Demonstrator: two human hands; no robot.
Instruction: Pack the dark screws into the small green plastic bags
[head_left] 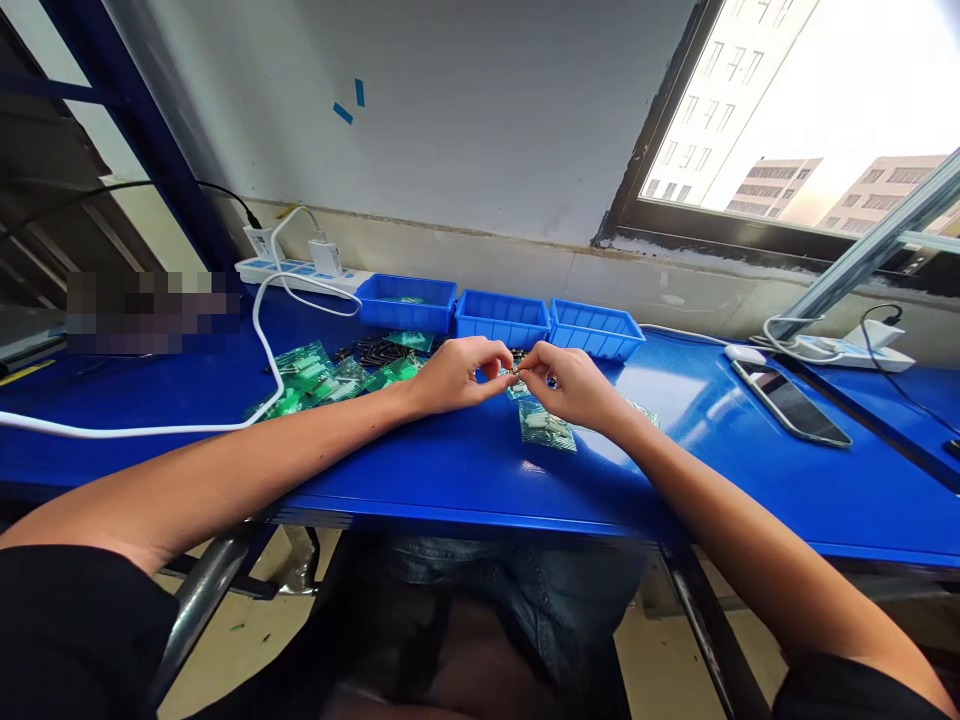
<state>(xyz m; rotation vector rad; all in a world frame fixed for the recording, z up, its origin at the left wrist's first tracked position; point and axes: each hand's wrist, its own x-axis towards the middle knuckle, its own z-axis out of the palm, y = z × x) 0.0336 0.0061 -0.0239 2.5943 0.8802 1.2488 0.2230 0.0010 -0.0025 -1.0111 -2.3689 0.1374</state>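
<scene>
My left hand (459, 372) and my right hand (571, 385) meet above the blue table (465, 470), fingertips pinched together on a small metallic part (516, 373) between them. The part is too small to name. Just below my right hand lies a clear bag with a green circuit board (546, 428). To the left of my left hand are several more bagged green boards (322, 378) and a pile of small dark parts (375, 351).
Three blue bins (501, 318) line the back of the table. A white power strip (300, 272) and white cable (150, 430) lie at left. A phone (791, 402), a white mouse (744, 353) and another power strip (855, 350) sit at right.
</scene>
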